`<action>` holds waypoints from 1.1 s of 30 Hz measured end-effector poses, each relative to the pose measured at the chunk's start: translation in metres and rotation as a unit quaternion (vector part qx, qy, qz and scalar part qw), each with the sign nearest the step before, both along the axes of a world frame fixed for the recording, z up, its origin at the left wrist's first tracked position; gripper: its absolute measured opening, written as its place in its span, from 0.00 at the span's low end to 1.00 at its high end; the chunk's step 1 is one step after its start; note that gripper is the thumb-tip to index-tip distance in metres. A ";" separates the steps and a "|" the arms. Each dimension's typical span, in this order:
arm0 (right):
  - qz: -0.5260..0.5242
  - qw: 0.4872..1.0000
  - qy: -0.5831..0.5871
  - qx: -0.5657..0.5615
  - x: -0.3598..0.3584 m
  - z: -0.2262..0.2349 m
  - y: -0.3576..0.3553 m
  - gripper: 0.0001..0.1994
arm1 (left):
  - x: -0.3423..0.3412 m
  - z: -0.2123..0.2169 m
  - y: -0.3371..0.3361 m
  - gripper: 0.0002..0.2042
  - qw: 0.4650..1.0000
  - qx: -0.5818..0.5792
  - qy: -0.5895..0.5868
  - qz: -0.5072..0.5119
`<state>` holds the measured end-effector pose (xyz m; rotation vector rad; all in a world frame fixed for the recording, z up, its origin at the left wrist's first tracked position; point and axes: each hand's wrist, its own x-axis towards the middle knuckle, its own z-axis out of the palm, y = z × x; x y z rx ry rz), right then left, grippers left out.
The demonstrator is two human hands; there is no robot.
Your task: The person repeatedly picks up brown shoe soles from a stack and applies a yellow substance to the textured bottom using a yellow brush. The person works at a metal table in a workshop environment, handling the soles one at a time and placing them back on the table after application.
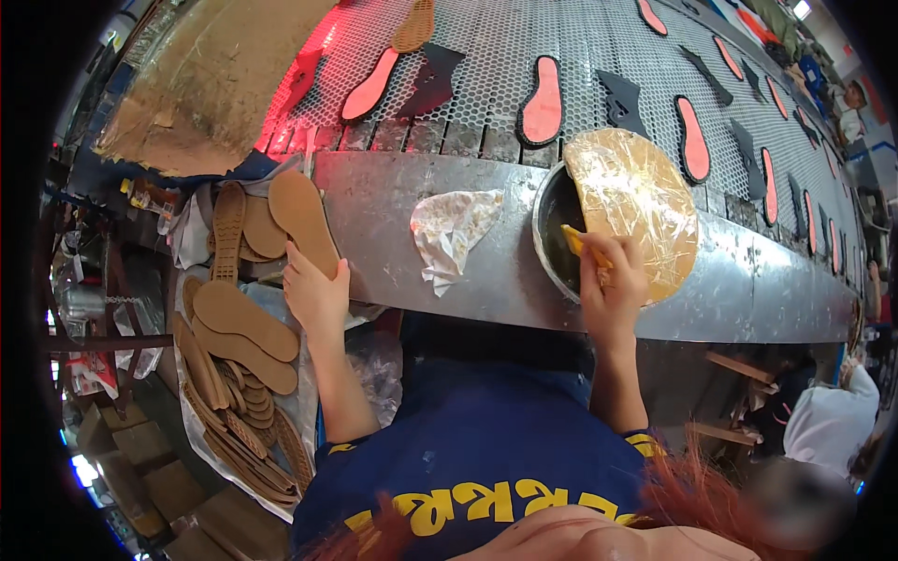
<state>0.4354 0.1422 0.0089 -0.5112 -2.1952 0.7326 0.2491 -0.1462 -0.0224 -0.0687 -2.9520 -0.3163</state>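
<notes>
My left hand grips the heel end of a tan shoe sole at the left end of the metal table, its smooth face up. My right hand is closed on a yellow tool, perhaps a brush; its lower end is hard to make out. It sits over the open part of a round metal pot with dark contents. A round tan lid wrapped in clear tape covers the pot's right side. Between my hands a crumpled, stained white cloth or paper lies on the table.
Beyond the table edge, a mesh conveyor carries pink-topped soles and black shoe uppers. Many tan soles are heaped at my left. A worn cardboard sheet stands at the far left. A person in a light top is at the right.
</notes>
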 end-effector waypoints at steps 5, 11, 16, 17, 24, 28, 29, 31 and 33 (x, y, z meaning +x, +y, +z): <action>0.012 0.997 -0.039 0.065 -0.004 -0.009 -0.001 0.08 | -0.010 0.000 -0.010 0.31 0.870 0.482 -0.103 -0.011; 0.015 0.993 0.017 -0.114 0.001 0.001 -0.005 0.05 | 0.008 -0.001 0.003 0.29 0.397 0.864 -0.297 -0.086; 0.050 0.887 0.128 -0.440 0.007 -0.010 0.003 0.05 | 0.036 0.000 0.036 0.32 0.267 0.842 -0.367 -0.291; 0.046 0.864 0.138 -0.482 0.010 -0.006 0.005 0.06 | 0.040 -0.005 0.042 0.34 0.270 0.830 -0.359 -0.330; 0.118 0.764 0.335 -0.539 0.009 -0.004 0.013 0.08 | 0.057 0.001 0.075 0.32 0.100 0.845 -0.454 -0.265; 0.104 0.787 0.384 -0.472 -0.001 0.019 -0.008 0.08 | 0.079 -0.010 0.088 0.28 0.177 0.813 -0.494 -0.253; 0.093 0.809 0.393 -0.427 -0.002 0.022 -0.013 0.09 | 0.086 -0.015 0.090 0.34 0.241 0.793 -0.483 -0.283; 0.095 0.897 0.358 -0.243 0.001 0.015 -0.013 0.10 | 0.096 -0.016 0.092 0.37 0.270 0.770 -0.494 -0.299; 0.067 0.953 0.294 -0.020 0.006 0.015 -0.013 0.13 | 0.099 -0.011 0.093 0.41 0.317 0.740 -0.499 -0.320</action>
